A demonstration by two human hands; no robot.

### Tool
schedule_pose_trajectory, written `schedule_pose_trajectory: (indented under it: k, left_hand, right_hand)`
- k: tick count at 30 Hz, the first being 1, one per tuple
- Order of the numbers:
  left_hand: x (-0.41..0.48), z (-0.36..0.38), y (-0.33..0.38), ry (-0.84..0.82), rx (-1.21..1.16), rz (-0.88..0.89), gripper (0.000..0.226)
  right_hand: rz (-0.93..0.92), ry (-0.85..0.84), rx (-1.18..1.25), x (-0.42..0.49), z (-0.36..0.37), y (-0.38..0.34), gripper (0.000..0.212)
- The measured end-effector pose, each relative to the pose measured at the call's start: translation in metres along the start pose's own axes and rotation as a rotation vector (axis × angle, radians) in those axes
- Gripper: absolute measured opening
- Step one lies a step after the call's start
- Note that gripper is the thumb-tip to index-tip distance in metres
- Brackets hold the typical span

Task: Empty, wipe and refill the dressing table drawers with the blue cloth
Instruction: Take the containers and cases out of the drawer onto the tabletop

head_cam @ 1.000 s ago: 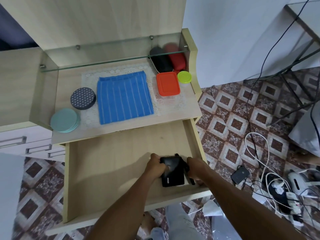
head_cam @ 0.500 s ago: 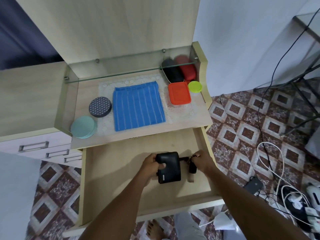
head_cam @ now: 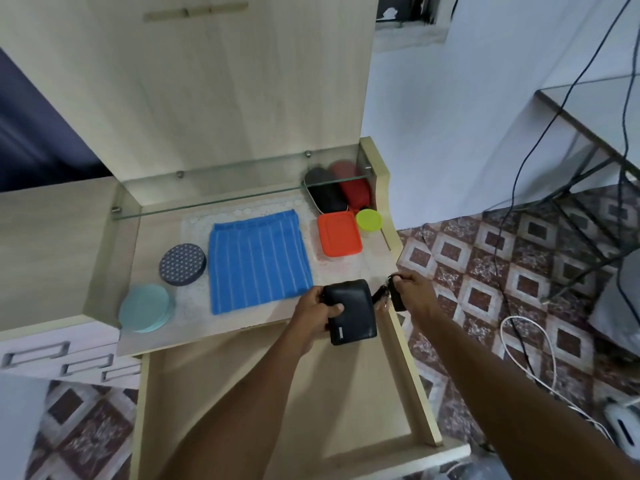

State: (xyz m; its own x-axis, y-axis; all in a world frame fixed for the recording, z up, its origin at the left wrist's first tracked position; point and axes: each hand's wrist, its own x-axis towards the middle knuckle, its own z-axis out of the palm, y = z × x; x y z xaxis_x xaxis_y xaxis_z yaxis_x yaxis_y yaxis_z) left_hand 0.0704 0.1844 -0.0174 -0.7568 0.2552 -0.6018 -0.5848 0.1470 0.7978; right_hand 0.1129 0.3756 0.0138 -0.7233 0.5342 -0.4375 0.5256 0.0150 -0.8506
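Lifted black wallet (head_cam: 351, 311) out of drawer (head_cam: 277, 393) in left hand (head_cam: 317, 315), fist closed round it; right hand (head_cam: 412, 289) pinching keys (head_cam: 389, 296). Drawer now bare (ready for wiping). Blue cloth (head_cam: 258, 259) flat on tabletop (head_cam: 346, 271).

The open drawer (head_cam: 242, 410) lies bare; the blue cloth (head_cam: 258, 259) and lidded containers (head_cam: 339, 233) crowd the tabletop.

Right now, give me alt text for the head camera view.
Two hands lift items above an open drawer: the left hand holds a black wallet, the right hand a dark key fob. A blue cloth lies on the tabletop behind.
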Motion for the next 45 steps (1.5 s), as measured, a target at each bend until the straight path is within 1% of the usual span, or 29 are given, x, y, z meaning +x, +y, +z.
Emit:
schedule_pose_trajectory:
  k: [6,9,15,20,22,26,31,35,39,43,45]
  left_hand:
    - [0.029,0.004,0.013,0.056,0.046,-0.005,0.026]
    - [0.042,0.005,0.015,0.108,0.089,0.011,0.024]
    - [0.060,0.012,0.017,0.185,0.112,-0.021,0.025]
    - [0.068,0.016,0.020,0.229,0.125,-0.022,0.020]
    - [0.070,0.017,0.020,0.245,0.158,-0.012,0.021]
    - [0.067,0.021,0.019,0.287,0.237,0.025,0.026]
    - [0.056,0.030,0.020,0.360,0.534,0.139,0.030]
    - [0.051,0.030,0.021,0.363,0.732,0.140,0.040]
    - [0.040,0.027,0.019,0.362,0.766,0.119,0.043]
    - [0.017,0.017,0.007,0.343,0.781,0.186,0.037]
    - [0.001,0.005,-0.004,0.313,0.785,0.221,0.033]
  right_hand:
    - [-0.064,0.009,0.023,0.031,0.001,-0.018,0.012]
    - [-0.045,0.053,0.005,0.055,0.006,-0.023,0.015]
    - [-0.035,0.147,-0.152,0.088,0.019,-0.029,0.022]
    - [-0.029,0.124,-0.139,0.105,0.026,-0.030,0.024]
    - [-0.035,0.125,-0.158,0.110,0.029,-0.031,0.026]
    - [-0.049,0.111,-0.165,0.110,0.031,-0.032,0.026]
    - [-0.036,0.079,-0.237,0.105,0.029,-0.028,0.029]
    - [-0.034,0.106,-0.305,0.094,0.025,-0.022,0.037]
    - [-0.038,0.159,-0.325,0.074,0.021,-0.013,0.035]
    - [-0.082,0.174,-0.344,0.049,0.020,0.003,0.024]
    - [-0.100,0.166,-0.397,0.033,0.023,0.012,0.024]
